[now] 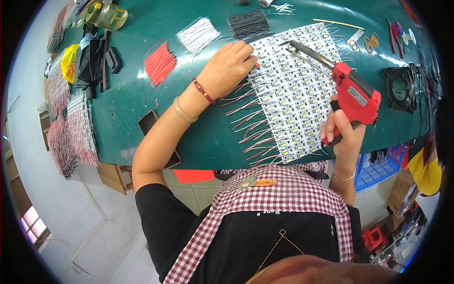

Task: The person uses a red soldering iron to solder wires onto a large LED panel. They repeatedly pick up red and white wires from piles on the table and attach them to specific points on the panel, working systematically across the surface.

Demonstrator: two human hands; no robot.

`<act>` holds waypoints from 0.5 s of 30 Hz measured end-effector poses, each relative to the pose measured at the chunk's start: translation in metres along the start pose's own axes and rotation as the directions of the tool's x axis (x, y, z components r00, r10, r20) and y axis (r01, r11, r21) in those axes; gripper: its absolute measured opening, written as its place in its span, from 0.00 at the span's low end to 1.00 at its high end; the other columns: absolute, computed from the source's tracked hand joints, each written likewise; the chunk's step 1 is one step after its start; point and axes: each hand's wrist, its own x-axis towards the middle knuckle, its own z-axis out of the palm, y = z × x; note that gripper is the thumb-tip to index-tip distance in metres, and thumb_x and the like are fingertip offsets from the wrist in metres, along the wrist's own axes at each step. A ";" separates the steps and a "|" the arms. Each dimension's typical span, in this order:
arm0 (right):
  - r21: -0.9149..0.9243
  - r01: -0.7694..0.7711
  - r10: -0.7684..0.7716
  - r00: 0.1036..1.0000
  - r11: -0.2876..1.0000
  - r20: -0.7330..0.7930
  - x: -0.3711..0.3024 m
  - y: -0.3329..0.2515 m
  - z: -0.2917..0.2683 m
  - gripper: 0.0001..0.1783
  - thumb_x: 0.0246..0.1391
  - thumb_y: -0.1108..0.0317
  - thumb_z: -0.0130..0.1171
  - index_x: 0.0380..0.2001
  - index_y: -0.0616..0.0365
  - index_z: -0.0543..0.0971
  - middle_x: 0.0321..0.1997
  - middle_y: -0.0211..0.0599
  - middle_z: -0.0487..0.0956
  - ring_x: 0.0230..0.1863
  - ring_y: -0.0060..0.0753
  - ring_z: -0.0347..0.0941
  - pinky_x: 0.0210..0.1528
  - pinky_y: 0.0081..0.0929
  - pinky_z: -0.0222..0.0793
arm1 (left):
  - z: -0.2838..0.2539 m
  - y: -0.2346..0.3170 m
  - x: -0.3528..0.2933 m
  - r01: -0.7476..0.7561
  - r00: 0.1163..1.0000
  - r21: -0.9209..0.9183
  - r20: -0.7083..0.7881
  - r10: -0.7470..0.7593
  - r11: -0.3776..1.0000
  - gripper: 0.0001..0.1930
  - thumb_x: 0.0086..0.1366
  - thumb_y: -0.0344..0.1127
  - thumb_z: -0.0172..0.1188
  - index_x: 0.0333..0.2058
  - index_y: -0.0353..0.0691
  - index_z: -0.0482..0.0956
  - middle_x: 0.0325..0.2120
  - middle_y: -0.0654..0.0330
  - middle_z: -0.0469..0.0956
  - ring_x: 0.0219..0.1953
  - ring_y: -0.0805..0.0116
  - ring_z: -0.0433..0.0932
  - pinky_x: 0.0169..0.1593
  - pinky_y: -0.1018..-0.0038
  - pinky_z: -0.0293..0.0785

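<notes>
A white panel of small LED circuit boards (295, 102) lies on the green table in front of me. Red and white wires (253, 130) fringe its left side, and thin wires stick out at its upper right. My left hand (231, 62) is closed at the panel's upper left corner, with a bit of red wire (257, 65) showing at the fingertips. In my right hand (345, 131) is a red soldering gun (357, 94), its tip pointing up-left over the upper part of the panel. Beyond my left hand lie bundles of red wires (161, 64), white wires (197, 36) and black wires (248, 25).
A dark phone-like rectangle (149, 122) lies partly under my left forearm. At the right are a black fan (401, 89), red-handled pliers (392, 39) and rubber bands (371, 42). Wired boards (81, 125) hang over the left table edge near a jar (112, 18).
</notes>
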 end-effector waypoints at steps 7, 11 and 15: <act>0.094 0.393 -0.377 0.914 0.915 -0.149 -0.013 -0.024 -0.094 0.22 0.66 0.61 0.48 0.55 0.66 0.66 0.20 0.29 0.67 0.15 0.19 0.62 0.23 0.21 0.66 | -0.005 -0.002 0.002 -0.003 1.000 0.006 0.027 0.003 1.000 0.05 0.53 0.29 0.59 0.30 0.42 0.79 0.27 0.60 0.68 0.34 0.62 0.70 0.38 0.69 0.68; -0.071 0.520 -0.503 0.770 0.851 -0.392 -0.024 -0.054 -0.172 0.22 0.67 0.58 0.47 0.55 0.65 0.66 0.22 0.29 0.68 0.17 0.18 0.61 0.25 0.23 0.63 | -0.027 0.006 -0.004 0.090 0.995 0.024 0.044 -0.091 0.996 0.08 0.50 0.22 0.58 0.31 0.37 0.79 0.27 0.58 0.69 0.33 0.58 0.71 0.39 0.64 0.69; -0.295 0.576 -0.628 0.544 0.762 -0.557 -0.031 -0.071 -0.211 0.19 0.65 0.60 0.51 0.51 0.65 0.71 0.21 0.30 0.70 0.16 0.20 0.62 0.24 0.23 0.63 | -0.041 0.012 0.001 0.170 0.985 0.058 -0.021 -0.169 0.984 0.11 0.50 0.20 0.58 0.34 0.36 0.81 0.26 0.57 0.70 0.31 0.60 0.73 0.35 0.67 0.69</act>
